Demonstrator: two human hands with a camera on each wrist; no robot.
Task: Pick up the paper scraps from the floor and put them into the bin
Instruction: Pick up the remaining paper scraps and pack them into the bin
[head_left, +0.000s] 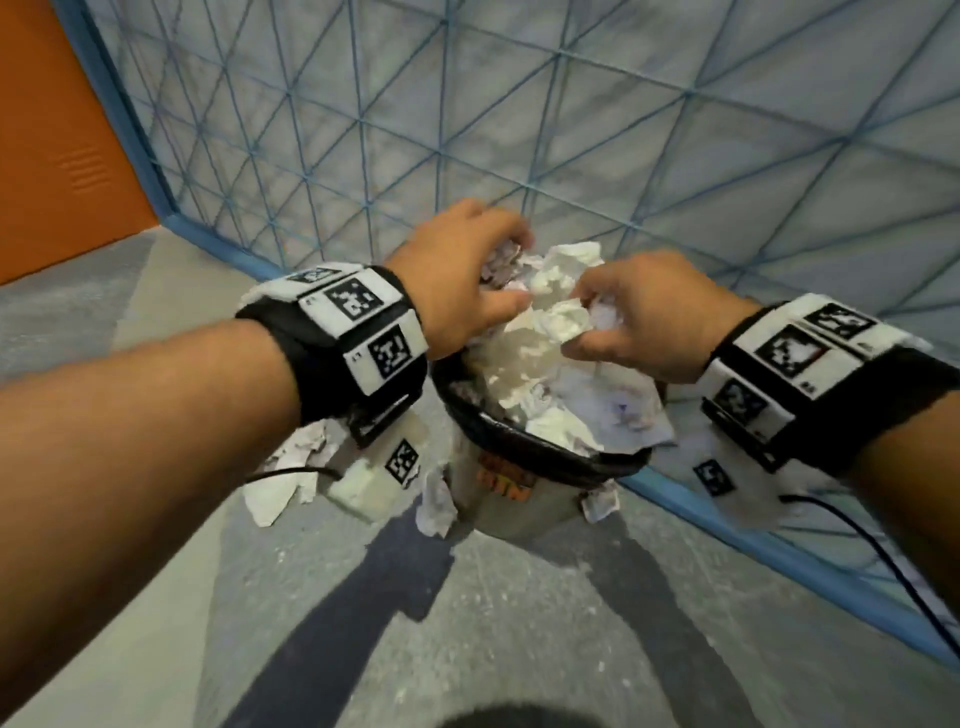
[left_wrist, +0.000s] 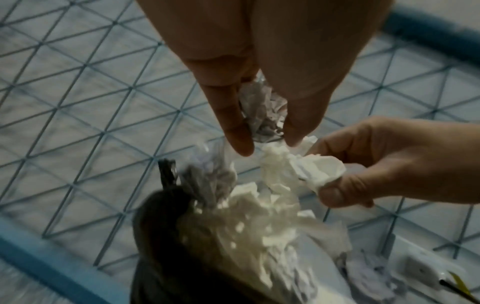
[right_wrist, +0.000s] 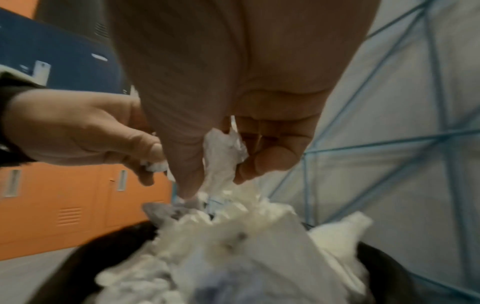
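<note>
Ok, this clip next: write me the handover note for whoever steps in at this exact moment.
Left hand: above the bin, pinching a crumpled greyish paper scrap.
Right hand: beside it over the bin, gripping a crumpled white scrap.
Bin: black-lined, standing by the blue mesh panel, heaped with crumpled paper above its rim.
Done: most scraps are in the bin.
Left: release both held scraps onto the heap, then collect the floor scraps: a cluster left of the bin, one at its front left base, one at its right base. The heap is high, so pieces may slide off.
</note>
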